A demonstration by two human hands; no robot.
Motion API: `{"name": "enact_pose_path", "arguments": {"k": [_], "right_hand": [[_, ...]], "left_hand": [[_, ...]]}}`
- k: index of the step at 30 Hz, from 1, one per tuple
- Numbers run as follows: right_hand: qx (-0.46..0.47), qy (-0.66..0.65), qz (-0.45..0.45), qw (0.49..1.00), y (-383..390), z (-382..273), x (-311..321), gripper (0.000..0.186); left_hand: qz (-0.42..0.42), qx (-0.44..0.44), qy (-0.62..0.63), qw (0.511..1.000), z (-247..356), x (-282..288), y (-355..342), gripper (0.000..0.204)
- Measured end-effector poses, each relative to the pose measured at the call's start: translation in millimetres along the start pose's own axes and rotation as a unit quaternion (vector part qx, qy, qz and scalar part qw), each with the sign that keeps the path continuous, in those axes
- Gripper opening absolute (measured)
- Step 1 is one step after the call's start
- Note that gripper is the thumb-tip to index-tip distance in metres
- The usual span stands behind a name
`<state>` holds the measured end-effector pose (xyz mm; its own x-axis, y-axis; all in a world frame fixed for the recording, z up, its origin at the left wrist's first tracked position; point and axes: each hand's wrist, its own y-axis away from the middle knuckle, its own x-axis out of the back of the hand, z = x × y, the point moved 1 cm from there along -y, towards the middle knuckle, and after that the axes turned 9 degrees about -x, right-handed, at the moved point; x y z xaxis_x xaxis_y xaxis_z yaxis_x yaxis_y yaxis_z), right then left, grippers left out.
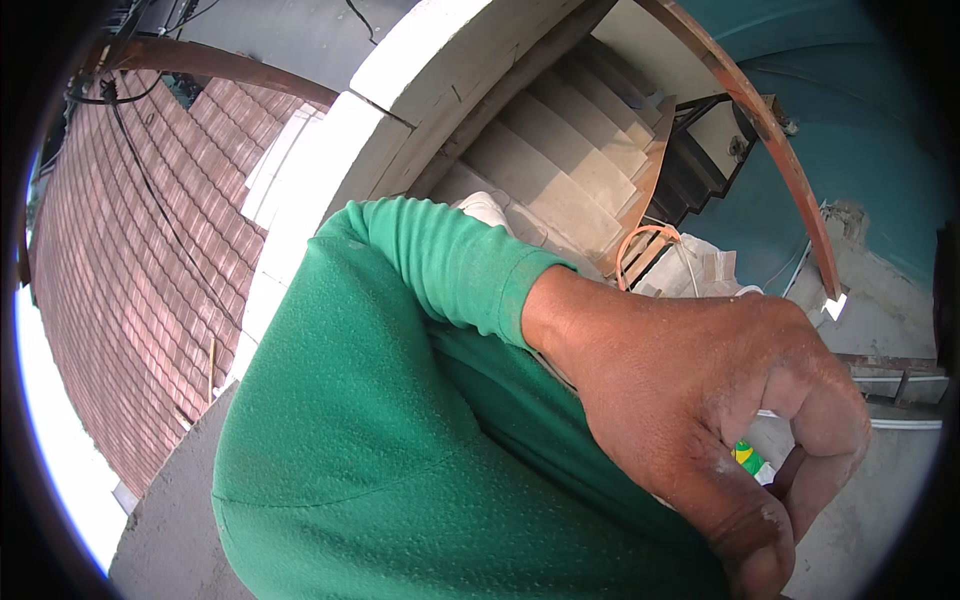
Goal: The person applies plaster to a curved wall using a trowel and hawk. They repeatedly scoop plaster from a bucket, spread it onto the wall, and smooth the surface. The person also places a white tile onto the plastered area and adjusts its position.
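Observation:
My left hand (700, 380) is close up at the right of the head view, its back showing and pale dust on the fingers. The green-sleeved arm (330, 400) rises from the lower edge, bends at the elbow and crosses to the right. Thumb and fingers curl together into a ring. Whatever they pinch, if anything, is hidden at the fingertips. Through the ring a small green and yellow packet (747, 458) shows far below on the grey floor. My right hand is out of the picture.
A white block wall (420, 70) runs beside a descending staircase (560, 150). Left of it lies a reddish tiled roof (150, 250) with a dark cable. A rusty brown beam (760, 120) curves across the upper right. An orange hose (630, 245) lies near rubble below.

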<state>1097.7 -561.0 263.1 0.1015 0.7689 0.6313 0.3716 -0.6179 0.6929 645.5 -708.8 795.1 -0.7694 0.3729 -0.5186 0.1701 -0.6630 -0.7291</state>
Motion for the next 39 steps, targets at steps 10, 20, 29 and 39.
{"name": "enact_pose_path", "arguments": {"k": [10, 20, 29, 39], "right_hand": [[0.023, 0.047, 0.031, 0.998, -12, 0, -7, 0.04], [-0.02, 0.095, 0.067, 0.993, 16, 26, -21, 0.039], [0.12, 0.197, 0.125, 0.965, 14, 58, -48, 0.042], [-0.12, -0.359, -0.035, 0.925, 31, -41, 44, 0.031]], "left_hand": [[-0.052, 0.041, 0.046, 0.997, -13, -8, 4, 0.039], [-0.16, 0.038, -0.193, 0.967, 14, 37, 5, 0.033], [0.039, 0.225, -0.452, 0.862, 68, 104, 53, 0.034], [0.225, 0.264, -0.869, 0.352, 108, 192, 205, 0.038]]}}
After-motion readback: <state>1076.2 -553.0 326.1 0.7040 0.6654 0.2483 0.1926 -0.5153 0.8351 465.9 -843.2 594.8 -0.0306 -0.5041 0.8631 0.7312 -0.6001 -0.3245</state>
